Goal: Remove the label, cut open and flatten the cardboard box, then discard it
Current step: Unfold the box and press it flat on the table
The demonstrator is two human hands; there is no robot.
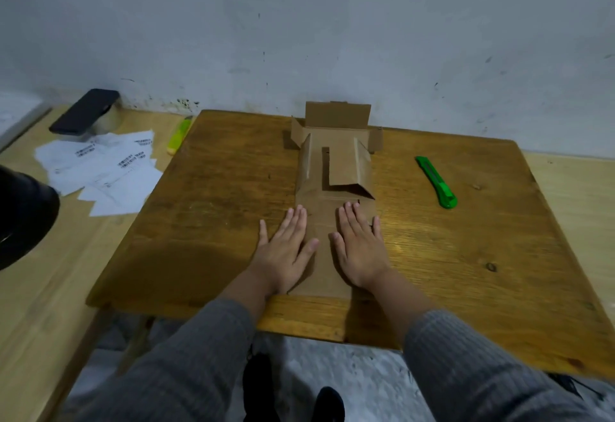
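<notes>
The brown cardboard box (334, 168) lies cut open and spread lengthwise on the wooden table (213, 188). Its far flaps still stand up near the wall, and one side flap is folded over the middle. My left hand (286, 248) and my right hand (357, 245) lie side by side, palms down with straight fingers, pressing the near panel flat against the table. A green utility knife (436, 182) rests on the table to the right of the box, apart from both hands.
Several white printed labels (100, 172) are piled on a lighter surface to the left. Beside them lie a yellow-green cutter (178, 135) and a black phone (85, 112) on a container. A wall rises right behind the table. A dark object (23, 215) is at the left edge.
</notes>
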